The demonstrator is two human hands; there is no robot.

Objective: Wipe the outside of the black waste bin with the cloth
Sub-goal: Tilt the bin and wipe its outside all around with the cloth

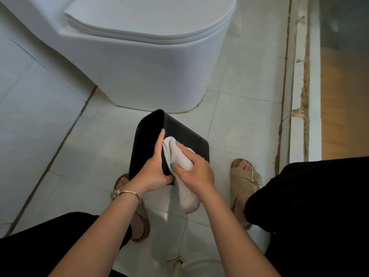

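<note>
The black waste bin [185,134] is tipped on its side above the floor, its open mouth facing left. My left hand [154,169] grips its rim at the near corner, thumb running up along the edge. My right hand [194,169] holds a white cloth [180,156] bunched under its fingers and presses it against the bin's outer wall close to the rim. A loose end of the cloth hangs down below my right wrist.
A white toilet [139,56] with its lid down stands just behind the bin. My feet in tan sandals [244,182] rest on the pale tiled floor [239,120]. A raised threshold [299,96] runs along the right side.
</note>
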